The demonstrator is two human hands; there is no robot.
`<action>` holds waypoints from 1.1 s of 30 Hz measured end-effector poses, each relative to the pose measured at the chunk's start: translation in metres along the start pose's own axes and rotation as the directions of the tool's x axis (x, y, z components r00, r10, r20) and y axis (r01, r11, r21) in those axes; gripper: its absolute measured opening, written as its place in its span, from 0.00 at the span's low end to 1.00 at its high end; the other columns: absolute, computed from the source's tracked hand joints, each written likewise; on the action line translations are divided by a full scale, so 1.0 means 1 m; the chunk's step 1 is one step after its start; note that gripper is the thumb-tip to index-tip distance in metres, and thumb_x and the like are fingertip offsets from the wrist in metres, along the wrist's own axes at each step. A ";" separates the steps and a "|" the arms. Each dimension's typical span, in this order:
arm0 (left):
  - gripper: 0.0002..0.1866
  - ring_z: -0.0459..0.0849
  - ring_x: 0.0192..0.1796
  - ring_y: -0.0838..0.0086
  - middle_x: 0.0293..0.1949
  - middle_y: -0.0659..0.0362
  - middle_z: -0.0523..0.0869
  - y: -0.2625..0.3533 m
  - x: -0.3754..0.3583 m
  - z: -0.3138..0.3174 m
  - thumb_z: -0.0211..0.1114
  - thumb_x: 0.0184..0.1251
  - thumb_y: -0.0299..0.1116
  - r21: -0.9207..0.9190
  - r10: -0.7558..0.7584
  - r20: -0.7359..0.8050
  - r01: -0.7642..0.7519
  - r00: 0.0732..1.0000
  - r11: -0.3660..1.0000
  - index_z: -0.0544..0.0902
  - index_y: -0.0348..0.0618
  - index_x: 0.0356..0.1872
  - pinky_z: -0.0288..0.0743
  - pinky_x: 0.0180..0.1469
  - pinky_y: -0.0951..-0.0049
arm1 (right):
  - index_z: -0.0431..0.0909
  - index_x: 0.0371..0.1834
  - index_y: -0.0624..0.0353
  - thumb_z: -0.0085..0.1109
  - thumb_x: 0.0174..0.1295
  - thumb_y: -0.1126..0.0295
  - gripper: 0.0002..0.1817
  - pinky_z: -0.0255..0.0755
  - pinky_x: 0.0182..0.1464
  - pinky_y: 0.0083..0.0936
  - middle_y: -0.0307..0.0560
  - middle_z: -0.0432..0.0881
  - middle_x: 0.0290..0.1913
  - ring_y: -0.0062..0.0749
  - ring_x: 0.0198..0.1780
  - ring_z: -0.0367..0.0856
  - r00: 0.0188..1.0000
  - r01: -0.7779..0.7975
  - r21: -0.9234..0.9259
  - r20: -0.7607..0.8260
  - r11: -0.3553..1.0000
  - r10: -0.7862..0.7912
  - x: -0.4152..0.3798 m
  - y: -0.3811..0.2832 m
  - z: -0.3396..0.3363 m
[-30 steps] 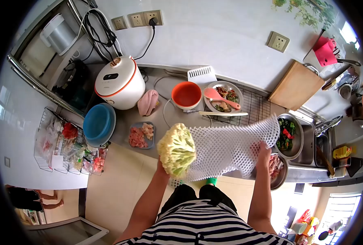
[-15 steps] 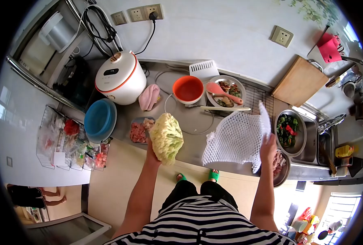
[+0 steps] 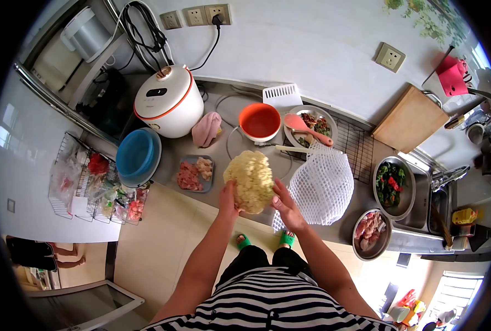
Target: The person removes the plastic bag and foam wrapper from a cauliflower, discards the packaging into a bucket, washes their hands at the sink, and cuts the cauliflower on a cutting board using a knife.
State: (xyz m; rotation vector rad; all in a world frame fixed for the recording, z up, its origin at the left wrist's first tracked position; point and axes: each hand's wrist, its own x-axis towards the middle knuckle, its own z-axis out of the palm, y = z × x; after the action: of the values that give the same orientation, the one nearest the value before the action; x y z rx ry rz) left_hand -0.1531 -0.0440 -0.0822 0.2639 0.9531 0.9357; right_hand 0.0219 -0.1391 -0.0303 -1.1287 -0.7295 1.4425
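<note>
The right hand [image 3: 291, 212] has left the mesh net [image 3: 323, 187], joining the left hand [image 3: 229, 201], fingers holding the cauliflower [image 3: 249, 179], best cradled gently.

We have let go of the white foam mesh sheet [image 3: 324, 185], now lying on the metal desk [image 3: 342, 229], and our right hand [image 3: 287, 207] has joined the pale, knobbly cauliflower head [image 3: 249, 181].

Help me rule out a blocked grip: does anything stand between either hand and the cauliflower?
Nothing visible does. The left hand and right hand hold the cauliflower from either side. The white foam net lies off to the right, not between them and it.
</note>
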 end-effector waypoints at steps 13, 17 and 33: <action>0.38 0.76 0.49 0.65 0.50 0.47 0.74 0.009 0.040 0.032 0.74 0.46 0.41 0.755 0.650 -0.113 -0.360 0.752 0.548 0.67 0.30 0.55 0.73 0.48 0.69 | 0.54 0.65 0.61 0.59 0.58 0.69 0.33 0.60 0.61 0.31 0.50 0.70 0.57 0.33 0.57 0.68 0.998 0.020 0.028 -0.055 0.999 -0.018 0.044 0.031 -0.013; 0.36 0.76 0.50 0.65 0.49 0.48 0.76 0.019 0.037 0.038 0.73 0.47 0.42 0.694 0.543 -0.105 -0.330 0.833 0.640 0.69 0.29 0.53 0.71 0.50 0.69 | 0.52 0.66 0.66 0.58 0.59 0.72 0.34 0.67 0.57 0.28 0.54 0.72 0.55 0.34 0.55 0.73 0.996 -0.020 -0.161 -0.095 0.987 0.005 0.042 0.021 -0.021; 0.21 0.76 0.48 0.74 0.46 0.57 0.77 -0.095 -0.036 0.021 0.59 0.66 0.35 0.441 0.056 -0.065 -0.021 0.996 0.897 0.68 0.40 0.57 0.70 0.52 0.75 | 0.58 0.65 0.60 0.65 0.54 0.62 0.37 0.59 0.63 0.40 0.62 0.62 0.60 0.52 0.63 0.61 0.784 0.011 -0.794 -0.370 0.608 -0.498 -0.044 -0.030 -0.164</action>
State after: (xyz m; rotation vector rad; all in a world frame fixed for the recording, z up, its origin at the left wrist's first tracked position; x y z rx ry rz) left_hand -0.0911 -0.1245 -0.1038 0.6374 1.2321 0.7595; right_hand 0.1819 -0.2006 -0.0503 -1.8943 -1.0529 0.4105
